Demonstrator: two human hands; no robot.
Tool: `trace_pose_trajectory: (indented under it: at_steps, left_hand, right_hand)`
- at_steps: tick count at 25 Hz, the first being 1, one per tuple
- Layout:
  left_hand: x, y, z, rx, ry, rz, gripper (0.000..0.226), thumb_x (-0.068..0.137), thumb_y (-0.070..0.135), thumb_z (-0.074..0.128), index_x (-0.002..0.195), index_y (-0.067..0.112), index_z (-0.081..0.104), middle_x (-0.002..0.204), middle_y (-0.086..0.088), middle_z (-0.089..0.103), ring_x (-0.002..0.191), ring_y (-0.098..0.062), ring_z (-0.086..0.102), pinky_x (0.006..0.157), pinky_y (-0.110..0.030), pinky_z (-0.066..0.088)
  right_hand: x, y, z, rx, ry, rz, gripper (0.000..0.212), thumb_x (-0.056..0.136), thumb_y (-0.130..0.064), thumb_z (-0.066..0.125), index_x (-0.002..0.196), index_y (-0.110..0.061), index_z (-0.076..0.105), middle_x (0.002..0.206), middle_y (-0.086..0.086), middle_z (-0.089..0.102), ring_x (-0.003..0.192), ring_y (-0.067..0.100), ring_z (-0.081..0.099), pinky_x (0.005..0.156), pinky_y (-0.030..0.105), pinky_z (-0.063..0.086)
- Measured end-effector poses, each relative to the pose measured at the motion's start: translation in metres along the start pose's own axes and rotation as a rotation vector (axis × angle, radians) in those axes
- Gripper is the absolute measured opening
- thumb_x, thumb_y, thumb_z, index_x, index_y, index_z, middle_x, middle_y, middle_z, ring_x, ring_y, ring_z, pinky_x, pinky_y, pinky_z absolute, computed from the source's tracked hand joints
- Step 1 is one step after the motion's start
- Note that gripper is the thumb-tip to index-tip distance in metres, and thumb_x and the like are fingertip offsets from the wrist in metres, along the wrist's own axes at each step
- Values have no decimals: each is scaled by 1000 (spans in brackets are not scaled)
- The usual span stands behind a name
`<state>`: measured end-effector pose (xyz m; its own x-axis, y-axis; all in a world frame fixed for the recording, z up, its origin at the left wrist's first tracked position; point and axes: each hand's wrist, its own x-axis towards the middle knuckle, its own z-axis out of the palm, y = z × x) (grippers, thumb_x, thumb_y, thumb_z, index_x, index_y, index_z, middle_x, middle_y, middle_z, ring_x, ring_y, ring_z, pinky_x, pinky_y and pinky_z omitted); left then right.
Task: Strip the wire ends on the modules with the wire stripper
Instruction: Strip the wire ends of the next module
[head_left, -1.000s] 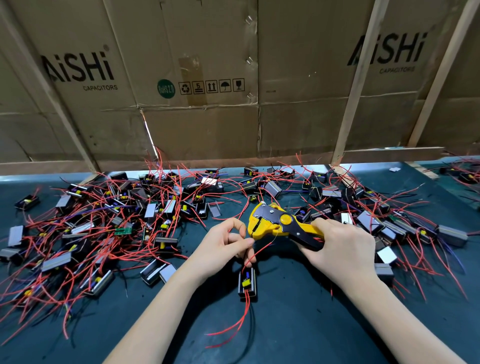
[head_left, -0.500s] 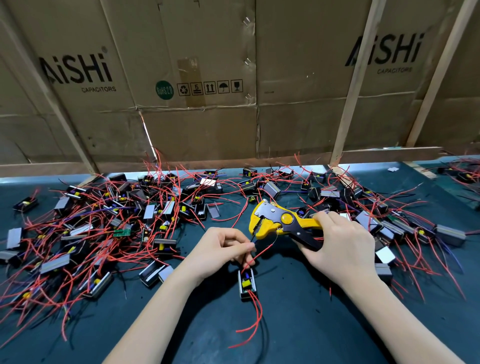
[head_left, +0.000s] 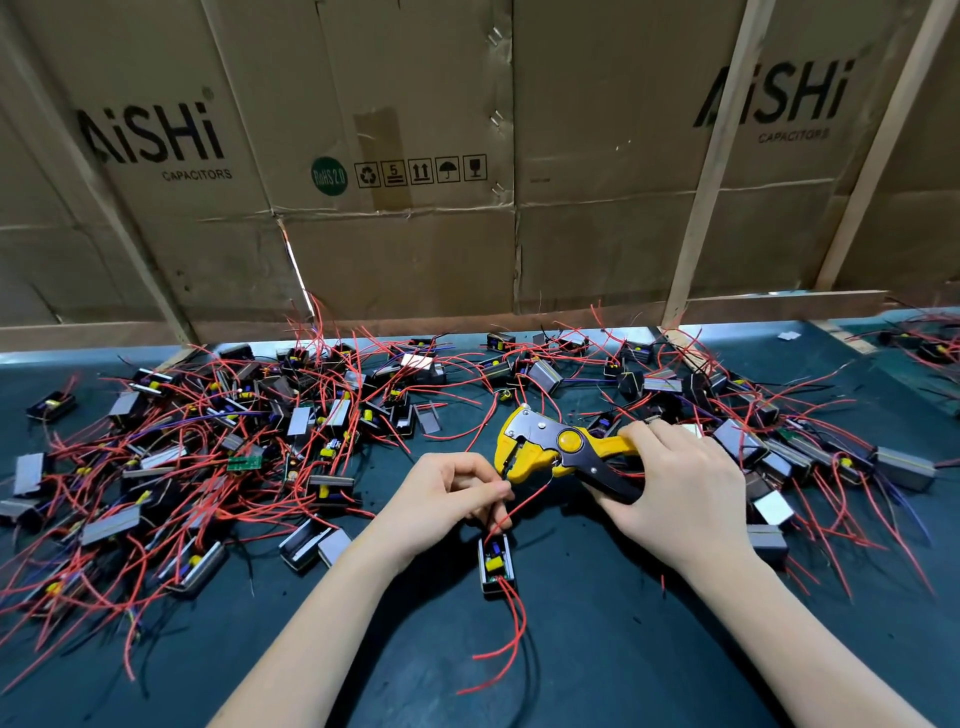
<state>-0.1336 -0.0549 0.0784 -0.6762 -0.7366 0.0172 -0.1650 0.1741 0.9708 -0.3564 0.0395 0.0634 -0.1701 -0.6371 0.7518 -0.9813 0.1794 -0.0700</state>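
While the left hand (head_left: 451, 493) pinches a red wire (head_left: 522, 506) rising from the module (head_left: 496, 564) lying on the bench (head_left: 649, 649) just below it, the right hand (head_left: 675, 493) grips the wire stripper (head_left: 550, 449), whose head sits at the wire's end. Feeding looks underway; next, the tip must seat in the head before a squeeze.

Two bare forearms and hands

No sleeves, gloves, rings or watch show on the left hand (head_left: 447, 493) or right hand (head_left: 680, 493); nails short.
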Motion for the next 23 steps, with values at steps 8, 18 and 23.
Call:
trace_pose_trajectory:
  at_steps: [8, 18, 23]
  left_hand:
    - [0, -1, -1, -3, -9, -6, 15, 94, 9, 62, 79, 7, 64, 67, -9, 70, 62, -18, 66, 60, -17, 42]
    - [1, -2, 0, 0, 5, -15, 14, 94, 8, 62, 80, 5, 65, 65, -9, 69, 58, -15, 63, 58, -15, 42]
    - [1, -3, 0, 5, 5, -14, 16, 94, 8, 62, 79, 6, 65, 66, -10, 69, 59, -16, 63, 58, -15, 42]
  right_hand:
    - [-1, 1, 4, -45, 45, 18, 43, 51, -46, 89, 69, -17, 63, 58, -1, 55, 52, 28, 59, 49, 26, 33]
    - [-1, 4, 7, -34, -27, -6, 56, 61, -53, 78, 99, -14, 65, 86, 2, 59, 82, 31, 55, 73, 40, 40]
    - [0, 2, 4, -11, -28, -2, 53, 63, -56, 70, 95, -15, 68, 80, 2, 60, 77, 31, 57, 70, 40, 43]
